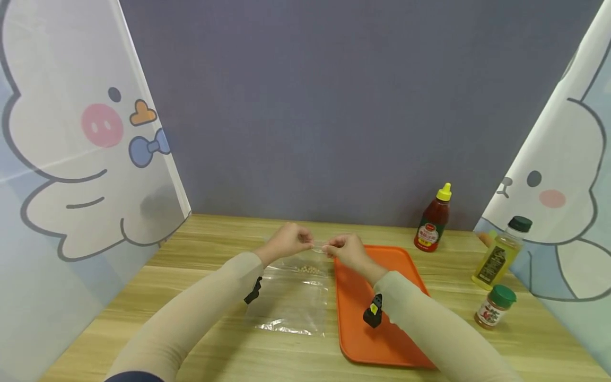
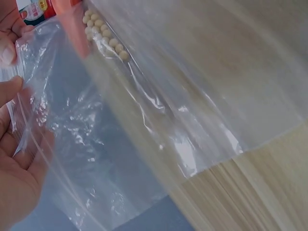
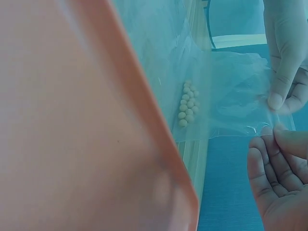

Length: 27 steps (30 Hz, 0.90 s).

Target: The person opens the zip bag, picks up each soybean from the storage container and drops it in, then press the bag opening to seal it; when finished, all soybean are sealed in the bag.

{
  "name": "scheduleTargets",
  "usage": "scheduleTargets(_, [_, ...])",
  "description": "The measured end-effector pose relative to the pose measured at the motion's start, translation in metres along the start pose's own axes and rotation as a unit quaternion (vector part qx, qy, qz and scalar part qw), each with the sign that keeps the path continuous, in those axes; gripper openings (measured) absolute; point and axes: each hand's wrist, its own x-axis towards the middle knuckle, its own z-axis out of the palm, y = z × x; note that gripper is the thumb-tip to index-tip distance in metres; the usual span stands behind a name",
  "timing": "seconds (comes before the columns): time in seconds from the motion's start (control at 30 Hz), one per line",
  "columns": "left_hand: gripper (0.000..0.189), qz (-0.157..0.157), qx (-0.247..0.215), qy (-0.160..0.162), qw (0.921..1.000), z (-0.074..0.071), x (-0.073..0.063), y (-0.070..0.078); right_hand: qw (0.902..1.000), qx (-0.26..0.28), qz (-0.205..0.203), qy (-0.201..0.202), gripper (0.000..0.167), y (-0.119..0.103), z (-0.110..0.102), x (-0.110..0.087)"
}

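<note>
A clear plastic zip bag (image 1: 292, 305) lies on the table, with its mouth end lifted at the far side. Inside it, a small cluster of round beige beans (image 1: 309, 270) rests beyond the middle, also visible through the film in the right wrist view as beans (image 3: 188, 107). My left hand (image 1: 292, 241) pinches the bag's mouth edge between thumb and fingertip. Close by on the right, my right hand (image 1: 350, 251) pinches the same edge near its corner. The left wrist view shows the raised film (image 2: 86, 130) stretched and wrinkled, with seal lines along the edge.
An orange tray (image 1: 350, 329) lies right of the bag, under my right forearm. Farther right stand a red sauce bottle (image 1: 432, 223) with a yellow cap, an oil bottle (image 1: 498, 258) and a green-lidded spice jar (image 1: 492, 310). A grey panel (image 1: 305, 106) stands behind the table.
</note>
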Motion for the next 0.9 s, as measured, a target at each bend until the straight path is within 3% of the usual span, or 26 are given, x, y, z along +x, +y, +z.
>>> scheduleTargets(0.23, [0.007,-0.012,-0.005,-0.007,0.9999,-0.006,-0.003,-0.005,0.9995,0.025,-0.018,0.005,0.011,-0.002,0.0,0.001])
scheduleTargets(0.57, [0.008,-0.032,-0.007,-0.002,0.9994,-0.011,-0.01,-0.015,0.9992,0.034,0.007,0.018,0.01,0.003,0.001,0.001])
scheduleTargets(0.9, [0.008,-0.031,-0.005,-0.002,0.9995,-0.018,-0.016,-0.024,0.9984,0.049,0.023,0.019,0.01,0.006,-0.001,0.001])
